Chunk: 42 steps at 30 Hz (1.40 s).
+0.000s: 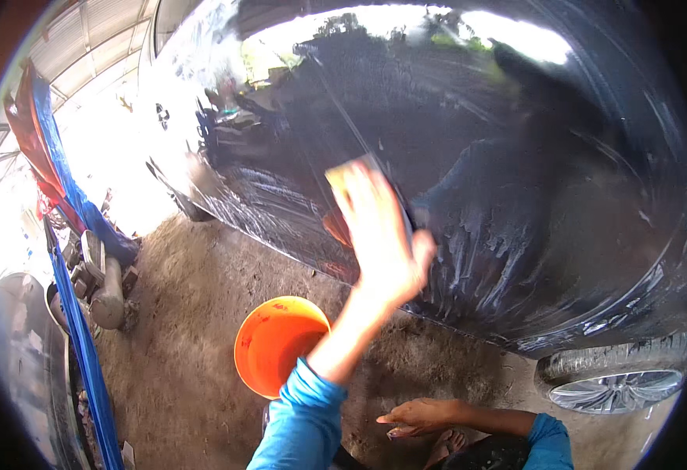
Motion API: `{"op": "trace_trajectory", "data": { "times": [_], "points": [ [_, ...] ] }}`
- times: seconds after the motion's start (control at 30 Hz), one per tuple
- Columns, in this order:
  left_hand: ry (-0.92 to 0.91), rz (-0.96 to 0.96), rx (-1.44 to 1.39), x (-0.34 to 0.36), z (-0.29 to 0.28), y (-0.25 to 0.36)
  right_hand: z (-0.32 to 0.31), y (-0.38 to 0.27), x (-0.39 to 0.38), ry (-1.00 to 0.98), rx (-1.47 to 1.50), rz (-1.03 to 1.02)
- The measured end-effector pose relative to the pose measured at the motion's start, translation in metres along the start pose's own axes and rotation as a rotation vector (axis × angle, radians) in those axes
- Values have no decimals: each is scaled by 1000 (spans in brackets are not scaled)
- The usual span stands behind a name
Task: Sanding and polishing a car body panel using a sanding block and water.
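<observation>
My left hand [375, 227] is pressed flat against the wet, dark car door [500, 196], the arm stretched forward from the lower edge. Under its fingers is a yellow sponge [335, 178], mostly covered by the hand and slightly blurred. The thumb points off to the right side. Whitish streaks and drips of liquid run down the panel around it. My right hand [421, 415] hangs low near my knee, away from the car, with its fingers loosely stretched out and nothing visible in them.
An orange bucket [281, 345] stands on the dirt ground [179, 313] beside my left forearm. The car's wheel [617, 384] is at the lower right. Blue and red tarpaulin [69, 172] hangs at the left, near pale blocks and pipe-like pieces [107, 298].
</observation>
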<state>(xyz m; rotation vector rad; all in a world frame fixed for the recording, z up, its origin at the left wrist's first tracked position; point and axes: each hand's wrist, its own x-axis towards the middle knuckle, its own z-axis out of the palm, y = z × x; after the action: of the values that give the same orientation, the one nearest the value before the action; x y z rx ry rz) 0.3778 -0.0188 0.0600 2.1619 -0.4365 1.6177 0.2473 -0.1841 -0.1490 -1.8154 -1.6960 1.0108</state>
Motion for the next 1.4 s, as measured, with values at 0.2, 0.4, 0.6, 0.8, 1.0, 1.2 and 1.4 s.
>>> {"op": "trace_trajectory", "data": {
  "times": [0.2, 0.4, 0.6, 0.8, 1.0, 1.2, 1.4],
  "points": [
    [11, 114, -23, 58, -16, 7, -8, -14, 4, -198, 243, 120],
    [45, 112, -62, 78, -19, 24, -4, 4, 11, -144, 136, 152],
    [-33, 153, -60, 19, -8, 8, -7, -3, 22, -165, 143, 119],
    [135, 71, -22, 109, -33, -28, -12, -9, 15, -103, 155, 219],
    [80, -158, -125, -119, 45, -49, 10, -1, 9, 76, 189, 98],
    [362, -540, -137, 57, -46, -165, -7, -7, 22, -118, 228, 175],
    [-124, -405, -23, -23, 4, -20, 1, 9, 25, -25, 68, 114]
  ]
}}
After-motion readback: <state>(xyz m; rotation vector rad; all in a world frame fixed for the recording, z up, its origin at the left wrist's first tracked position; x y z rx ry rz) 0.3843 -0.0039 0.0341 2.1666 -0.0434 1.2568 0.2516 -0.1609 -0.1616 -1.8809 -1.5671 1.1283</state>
